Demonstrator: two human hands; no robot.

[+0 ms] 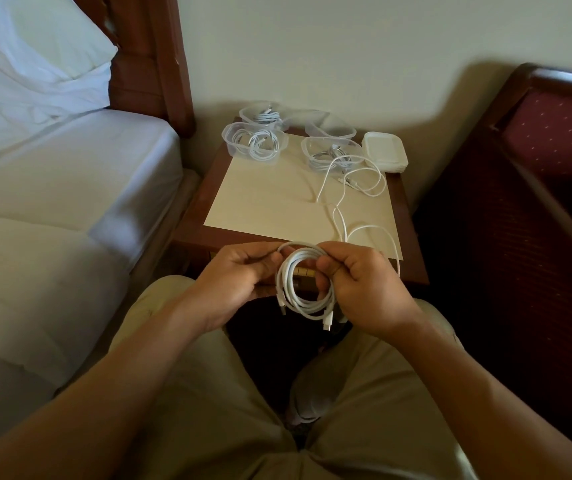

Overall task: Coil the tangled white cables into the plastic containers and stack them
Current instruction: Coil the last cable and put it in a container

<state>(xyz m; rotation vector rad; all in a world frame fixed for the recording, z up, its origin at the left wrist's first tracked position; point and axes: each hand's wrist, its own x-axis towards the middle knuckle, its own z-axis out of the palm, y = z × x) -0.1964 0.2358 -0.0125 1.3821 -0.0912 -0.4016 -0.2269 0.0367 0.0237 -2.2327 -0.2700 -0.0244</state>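
Cable coil sits between both hands, held over the lap just in front of the counter edge. Left hand has its grip closed on the coil's left side, fingers pinching the top loops; right hand has its grip closed on the right side. Coil looks thin, white, several round loops, two connector ends dangling at the bottom. Risk: loops are springy and only pinched, so easing either grip likely lets the bundle fan open; dangling ends could snag on the container rim going in. Further out, a loose cable trails across the paper sheet on the counter, its near end curving toward the right hand; can't tell if it joins the coil, and if it does, pulling could drag it off. At the back, clear containers: front-left container and right container hold coiled cables, another behind too. Stack of lids far right. Nothing stacked yet.
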